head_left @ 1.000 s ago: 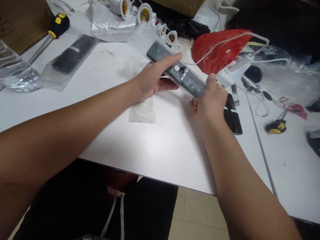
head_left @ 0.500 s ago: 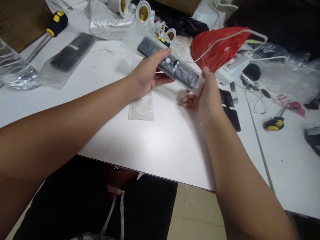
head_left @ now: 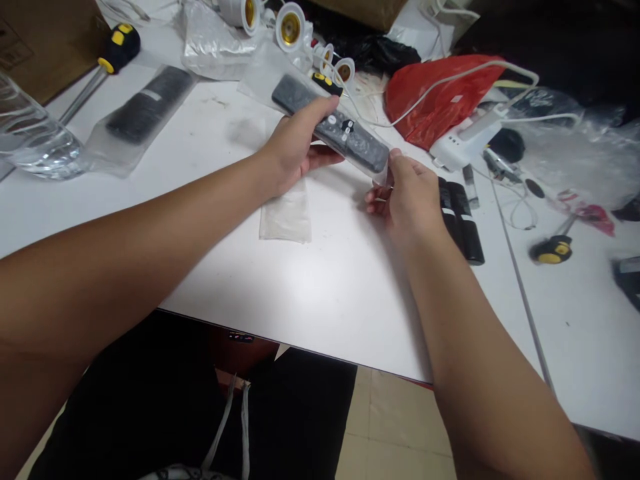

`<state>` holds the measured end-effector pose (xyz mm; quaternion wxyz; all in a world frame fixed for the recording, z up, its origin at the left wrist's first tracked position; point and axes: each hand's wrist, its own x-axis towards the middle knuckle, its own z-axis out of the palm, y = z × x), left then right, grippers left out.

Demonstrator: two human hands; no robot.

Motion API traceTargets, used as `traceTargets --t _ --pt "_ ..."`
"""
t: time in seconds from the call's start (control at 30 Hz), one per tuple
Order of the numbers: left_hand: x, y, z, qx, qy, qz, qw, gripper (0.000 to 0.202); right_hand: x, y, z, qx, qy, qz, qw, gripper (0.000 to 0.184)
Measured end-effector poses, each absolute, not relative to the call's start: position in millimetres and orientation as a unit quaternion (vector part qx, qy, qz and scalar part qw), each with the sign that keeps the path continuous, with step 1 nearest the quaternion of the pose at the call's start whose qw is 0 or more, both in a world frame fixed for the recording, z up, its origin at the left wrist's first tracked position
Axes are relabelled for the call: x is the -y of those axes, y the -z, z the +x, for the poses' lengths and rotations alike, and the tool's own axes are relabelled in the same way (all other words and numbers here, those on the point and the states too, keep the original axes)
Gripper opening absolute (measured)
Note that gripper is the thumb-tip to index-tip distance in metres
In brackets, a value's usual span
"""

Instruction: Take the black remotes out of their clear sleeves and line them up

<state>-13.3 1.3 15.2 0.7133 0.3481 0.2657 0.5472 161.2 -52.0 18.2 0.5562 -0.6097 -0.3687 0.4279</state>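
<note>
A black remote control [head_left: 367, 148] with white buttons sits inside a thin clear plastic sleeve [head_left: 257, 70], held tilted above the table. My left hand [head_left: 300, 137] is closed around its middle, thumb on top and fingers beneath. At the lower right end, my right hand [head_left: 413, 193] pinches the sleeve's edge near the remote's tip. Below my left wrist an empty plastic sleeve [head_left: 285, 220] lies flat, partly covered by the hand. Just right of my right hand, two black remotes [head_left: 466, 230] with white bands lie side by side.
Another bagged remote [head_left: 150, 103] lies at left, beside a screwdriver [head_left: 117, 50] and a clear plastic bottle-like object [head_left: 37, 137]. White lamp sockets [head_left: 290, 28] stand at the back. A red bag [head_left: 440, 93], a power strip [head_left: 465, 140] with cables and a second screwdriver [head_left: 553, 250] are at right.
My right hand has shifted a little left, its fingertips now gripping nearer the remote's end. The remote's right end has moved slightly left too. My left hand keeps its hold.
</note>
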Motion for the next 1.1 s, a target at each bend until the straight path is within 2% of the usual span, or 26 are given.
traceTargets --t 0.27,0.53,0.73,0.83,0.93,1.1 --pt "-5 -17 -14 -0.273 -0.551 0.32 0.721 0.017 61 -33 157 0.354 -0.539 -0.554 0.527 0.024" --pt "-3 -24 -21 -0.249 -0.536 0.287 0.754 0.026 70 -43 151 0.348 -0.538 -0.532 0.554 0.017" --pt "-11 -27 -27 -0.247 -0.529 0.269 0.766 0.02 82 -47 149 0.444 -0.609 -0.473 0.457 0.025" --pt "-18 -32 -34 -0.244 -0.54 0.223 0.774 0.012 85 -49 143 0.417 -0.623 -0.507 0.426 0.025" --pt "-20 -36 -38 -0.257 -0.561 0.183 0.766 0.008 86 -53 137 0.387 -0.616 -0.52 0.447 0.024" --pt "-12 -32 -33 -0.252 -0.502 0.201 0.803 0.025 87 -58 136 0.385 -0.59 -0.511 0.492 0.03"
